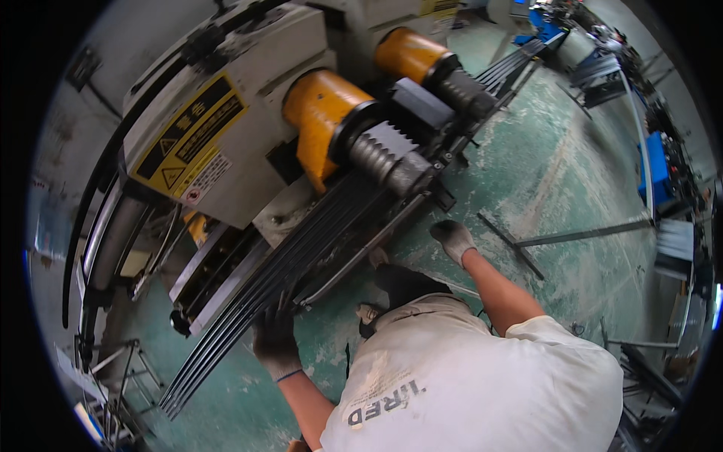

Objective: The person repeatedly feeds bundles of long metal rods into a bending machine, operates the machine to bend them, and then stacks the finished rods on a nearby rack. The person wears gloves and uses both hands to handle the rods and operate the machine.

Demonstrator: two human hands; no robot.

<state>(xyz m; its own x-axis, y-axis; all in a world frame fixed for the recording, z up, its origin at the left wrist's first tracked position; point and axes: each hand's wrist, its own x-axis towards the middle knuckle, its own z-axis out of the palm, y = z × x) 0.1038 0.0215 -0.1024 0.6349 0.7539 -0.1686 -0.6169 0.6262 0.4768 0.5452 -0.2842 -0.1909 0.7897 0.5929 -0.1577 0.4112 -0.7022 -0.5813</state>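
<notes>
Several long dark metal bars lie side by side along the machine, their near ends sticking out at the lower left. My left hand, in a light glove with a dark palm, is up against the right side of these bars. Its fingers point up and apart, and its fingertips are partly lost against the dark metal. Out to the right, my right hand wears a similar glove and is away from the machine. Its fingers look curled together, with nothing visible in them.
Behind the bars stands a pale machine housing with a yellow warning label. Two orange cylinders with ridged metal ends face the bars. A thin metal stand crosses the green floor at right. Blue equipment lies beyond.
</notes>
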